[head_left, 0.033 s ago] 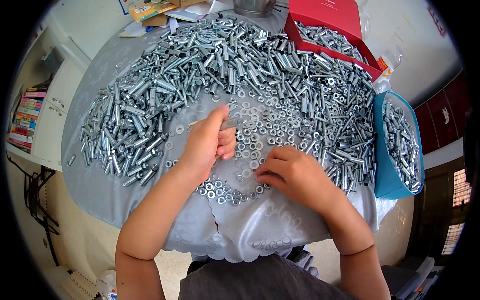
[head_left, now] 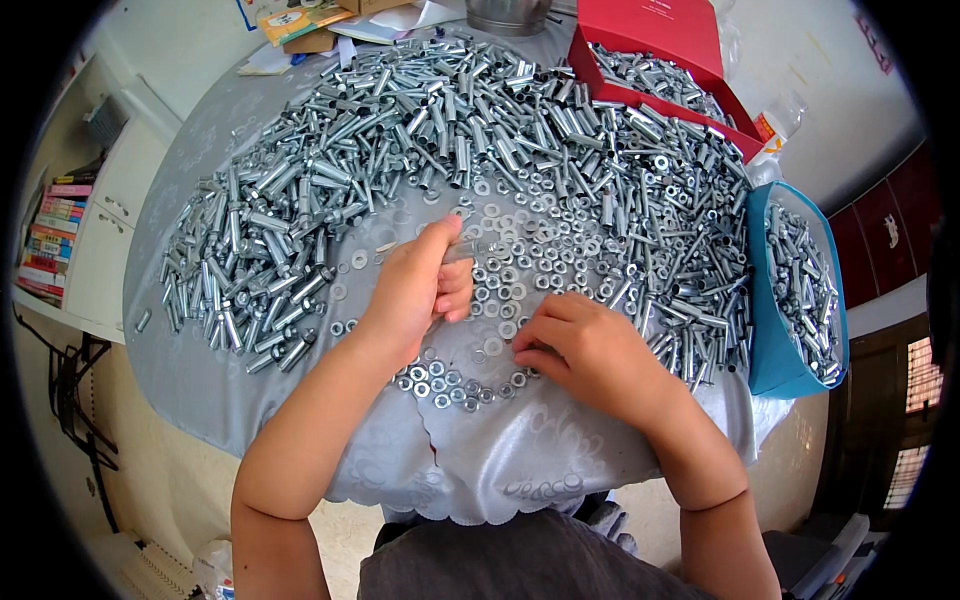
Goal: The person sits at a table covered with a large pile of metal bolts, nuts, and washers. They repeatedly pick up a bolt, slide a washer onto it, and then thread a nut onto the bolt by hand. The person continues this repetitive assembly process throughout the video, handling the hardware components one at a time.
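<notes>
My left hand (head_left: 420, 275) is curled over the middle of the table, its thumb and bent fingers clamped on a grey cylindrical piece (head_left: 472, 249), which pokes out to the right of my thumb. My right hand (head_left: 590, 345) lies nearer and to the right, palm down, fingertips lowered beside the flat washers (head_left: 493, 347); I cannot tell whether they pinch anything. My 2 hands are apart.

Just left of my right fingertips and nearer to me, a loose cluster of nuts (head_left: 454, 379) lies on the grey tablecloth (head_left: 200, 385). More washers and nuts are scattered beyond my hands, toward the middle. Past them, a broad heap of metal sleeves and bolts (head_left: 440, 110) arcs from the left across the far side and down the right. A red box (head_left: 738, 142) at the far right and a blue bin (head_left: 772, 365) at the right edge both hold metal parts. A tear (head_left: 429, 435) runs through the cloth on the near side.
</notes>
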`<state>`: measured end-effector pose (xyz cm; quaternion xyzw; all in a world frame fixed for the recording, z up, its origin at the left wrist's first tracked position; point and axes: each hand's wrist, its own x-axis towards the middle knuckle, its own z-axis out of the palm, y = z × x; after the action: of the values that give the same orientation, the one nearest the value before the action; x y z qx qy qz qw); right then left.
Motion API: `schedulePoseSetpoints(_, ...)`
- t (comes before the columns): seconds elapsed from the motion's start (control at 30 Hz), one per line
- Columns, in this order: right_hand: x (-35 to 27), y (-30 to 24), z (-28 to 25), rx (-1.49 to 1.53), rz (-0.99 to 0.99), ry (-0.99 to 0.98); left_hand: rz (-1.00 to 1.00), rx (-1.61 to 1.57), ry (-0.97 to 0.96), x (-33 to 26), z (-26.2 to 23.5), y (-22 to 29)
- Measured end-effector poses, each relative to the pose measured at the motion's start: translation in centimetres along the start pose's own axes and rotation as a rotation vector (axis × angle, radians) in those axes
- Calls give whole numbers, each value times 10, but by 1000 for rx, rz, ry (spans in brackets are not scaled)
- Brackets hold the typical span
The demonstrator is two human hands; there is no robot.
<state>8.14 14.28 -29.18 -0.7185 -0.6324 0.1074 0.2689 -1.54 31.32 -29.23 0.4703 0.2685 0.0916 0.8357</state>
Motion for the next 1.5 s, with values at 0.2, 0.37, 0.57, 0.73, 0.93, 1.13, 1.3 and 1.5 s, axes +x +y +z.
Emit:
schedulePoseSetpoints(0.2, 7, -10, -10, 330, 20, 253, 11, 70, 6, -2, -1, -5)
schedulePoseSetpoints(0.37, 4, -11, -4, 813, 178, 432, 67, 174, -38, -5, 2, -10)
schedulePoseSetpoints(0.57, 6, -10, -2, 900, 259, 354, 106, 258, -128, -11, 5, -10)
schedulePoseSetpoints(0.73, 8, -8, 5, 873, 267, 426, 121, 280, -146, -10, 2, -10)
schedulePoseSetpoints(0.93, 8, -6, 4, 594, 112, 429, 109, 249, -105, -9, 3, -12)
schedulePoseSetpoints(1.13, 9, -6, 8, 515, 37, 434, 157, 368, -151, -9, 1, -17)
schedulePoseSetpoints(1.3, 10, -5, 5, 530, 13, 407, 156, 347, -156, -12, 3, -13)
schedulePoseSetpoints(1.5, 10, -7, 3, 399, 10, 337, 129, 85, 13, -7, -1, -7)
